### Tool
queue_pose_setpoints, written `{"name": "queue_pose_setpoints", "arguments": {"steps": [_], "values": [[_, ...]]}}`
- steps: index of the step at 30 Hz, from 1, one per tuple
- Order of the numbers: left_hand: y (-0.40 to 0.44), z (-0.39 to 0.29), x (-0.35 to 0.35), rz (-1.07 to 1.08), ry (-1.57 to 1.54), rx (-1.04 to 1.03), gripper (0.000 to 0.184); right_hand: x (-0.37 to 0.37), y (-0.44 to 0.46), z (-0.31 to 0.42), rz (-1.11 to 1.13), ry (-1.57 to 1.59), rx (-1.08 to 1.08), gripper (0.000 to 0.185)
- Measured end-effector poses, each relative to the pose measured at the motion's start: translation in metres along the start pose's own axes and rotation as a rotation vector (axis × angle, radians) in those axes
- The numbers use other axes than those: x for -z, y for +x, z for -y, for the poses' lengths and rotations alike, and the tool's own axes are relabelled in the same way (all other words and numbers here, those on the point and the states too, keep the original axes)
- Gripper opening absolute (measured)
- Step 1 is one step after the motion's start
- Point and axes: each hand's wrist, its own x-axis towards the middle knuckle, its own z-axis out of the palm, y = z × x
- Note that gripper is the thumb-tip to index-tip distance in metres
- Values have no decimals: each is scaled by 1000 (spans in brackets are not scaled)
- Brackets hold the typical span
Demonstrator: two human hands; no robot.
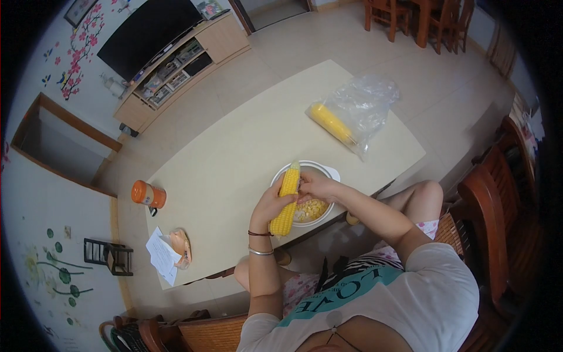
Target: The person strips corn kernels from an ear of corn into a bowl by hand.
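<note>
At the centre of the frame, a corn cob [284, 205] is gripped by the left hand [266, 205] and held tilted over the left rim of a white bowl [334, 173]. The right hand [319, 186] is curled close to the corn cob; whether anything is pinched cannot be told. Loose kernels [311, 210] are held in the white bowl. Kernels could be scattered onto the tabletop [223, 170] if dislodged beyond the rim (the corn cob's lower end juts past it).

Yellow corn cob [284, 205] upright, slightly tilted; loose kernels [312, 210] in white bowl [333, 173]
</note>
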Motion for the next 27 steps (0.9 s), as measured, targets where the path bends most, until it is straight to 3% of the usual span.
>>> {"name": "queue_pose_setpoints", "arguments": {"steps": [4,8,13,19,27], "values": [[-1,8,0,-29,-29,15,65,2,0,3,7,135,-71,41],[5,16,2,-42,31,-132,64,8,2,0,49,67,-88,47],[1,15,-5,-204,131,-94,69,6,3,3,10,38,-155,48],[-2,18,-16,-236,79,-210,74,11,4,1,-2,123,-82,41],[1,21,-13,-233,254,-270,82,9,6,1,-12,182,-56,42]]}}
